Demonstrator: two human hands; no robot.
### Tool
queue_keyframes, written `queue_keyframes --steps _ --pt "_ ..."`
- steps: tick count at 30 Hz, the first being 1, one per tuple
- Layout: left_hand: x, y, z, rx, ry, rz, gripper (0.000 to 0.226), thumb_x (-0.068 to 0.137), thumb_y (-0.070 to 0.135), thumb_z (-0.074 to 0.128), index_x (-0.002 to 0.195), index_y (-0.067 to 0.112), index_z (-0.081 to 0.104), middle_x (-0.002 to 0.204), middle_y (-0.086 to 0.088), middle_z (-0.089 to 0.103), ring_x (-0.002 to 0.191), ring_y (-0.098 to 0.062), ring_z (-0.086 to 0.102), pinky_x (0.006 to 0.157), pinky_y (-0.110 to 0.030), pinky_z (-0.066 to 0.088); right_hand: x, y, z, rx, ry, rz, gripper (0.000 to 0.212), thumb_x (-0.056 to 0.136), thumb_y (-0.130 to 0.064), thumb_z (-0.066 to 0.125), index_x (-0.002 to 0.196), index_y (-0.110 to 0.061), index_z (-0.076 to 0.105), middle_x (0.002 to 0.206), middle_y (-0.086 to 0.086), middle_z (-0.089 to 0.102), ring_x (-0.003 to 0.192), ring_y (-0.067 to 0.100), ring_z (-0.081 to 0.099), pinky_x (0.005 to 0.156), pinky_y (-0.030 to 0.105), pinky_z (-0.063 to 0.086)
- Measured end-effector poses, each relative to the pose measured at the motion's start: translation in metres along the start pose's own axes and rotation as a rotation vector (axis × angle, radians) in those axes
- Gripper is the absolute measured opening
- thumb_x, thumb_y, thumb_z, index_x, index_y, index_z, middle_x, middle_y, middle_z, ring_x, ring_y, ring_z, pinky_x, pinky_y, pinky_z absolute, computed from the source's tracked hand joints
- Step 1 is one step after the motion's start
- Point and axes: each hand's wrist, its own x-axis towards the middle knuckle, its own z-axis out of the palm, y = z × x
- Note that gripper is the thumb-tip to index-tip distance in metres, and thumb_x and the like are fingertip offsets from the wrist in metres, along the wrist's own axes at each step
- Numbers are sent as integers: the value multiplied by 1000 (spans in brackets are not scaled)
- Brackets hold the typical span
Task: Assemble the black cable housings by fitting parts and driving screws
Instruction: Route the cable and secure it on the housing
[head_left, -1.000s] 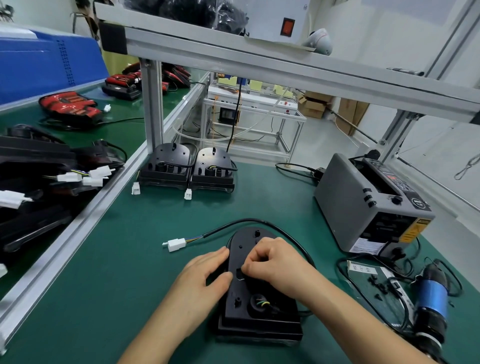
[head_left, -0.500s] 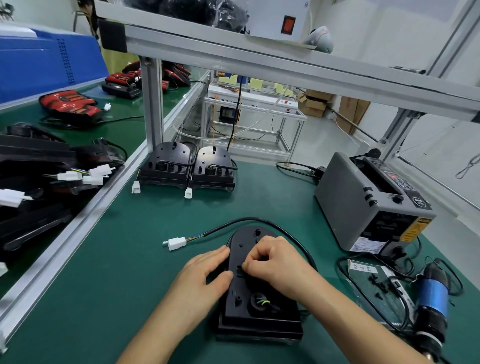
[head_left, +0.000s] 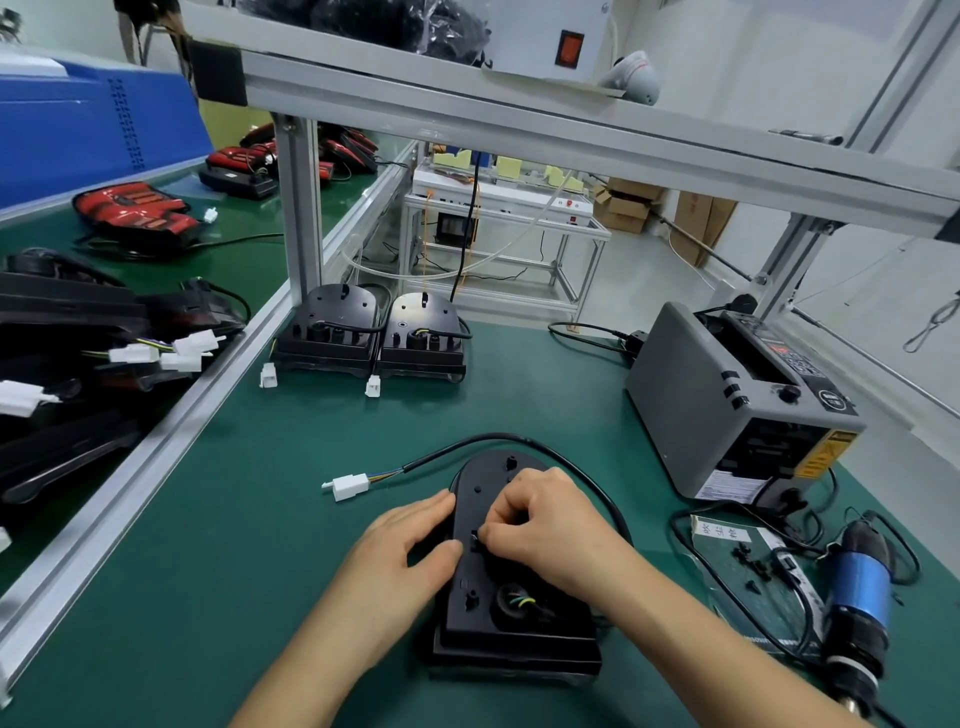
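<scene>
The right hand's fingers (head_left: 501, 522) are curled, thumb and forefinger tips clamped together on a small black piece (head_left: 475, 538) at a slot in the middle of the one black housing (head_left: 498, 613), which lies flat at 6 o'clock on the green-matted counter (head_left: 249, 519). The left hand's fingers (head_left: 434, 506) lie nearly straight and slightly apart, pressing the housing's left edge. At 3 o'clock of it, a blue-bodied screwdriver (head_left: 857, 587) lies beside a few loose black screws (head_left: 753, 564). One glossy black cable (head_left: 519, 439) arcs round the housing's rounded top to one white plastic connector (head_left: 350, 486) at 10 o'clock. A boxy grey machine (head_left: 727, 395) stands at 2 o'clock. Two more housings (head_left: 327, 332) sit side by side at 11 o'clock, each with a white connector in front.
</scene>
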Motion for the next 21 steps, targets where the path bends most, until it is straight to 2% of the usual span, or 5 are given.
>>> queue_keyframes --steps 6,11,15,18,21 --pt "2 3 8 12 102 -48 40 90 25 57 129 33 55 123 26 51 122 6 40 98 -10 27 2 0 -1 8 -17 -2 28 79 -29 64 53 -26 54 66 -12 53 82 16 46 78 27 39" --pt "3 8 19 86 234 -114 39 78 33 67 117 36 62 92 36 40 111 0 46 89 -16 32 1 0 -1 -2 -8 -6 27 79 -30 66 55 -29 54 76 -13 53 93 15 50 84 32 42" --pt "6 7 20 62 256 -141 38 74 32 71 111 37 64 92 31 40 108 -5 48 88 -19 34 2 1 -2 -17 -11 0 26 80 -30 65 57 -28 54 76 -11 54 90 14 47 76 25 37" --pt "7 4 21 53 264 -140 38 72 31 72 109 36 64 99 21 46 111 -6 48 93 -21 35 3 2 -2 -63 -13 -3 23 81 -34 63 61 -29 52 84 -11 53 98 11 41 78 25 35" --pt "7 4 20 48 263 -129 36 72 33 73 106 38 63 101 20 46 111 -4 45 95 -21 34 3 6 -3 -82 17 -5 20 81 -33 62 64 -29 52 86 -11 55 99 11 41 77 25 34"
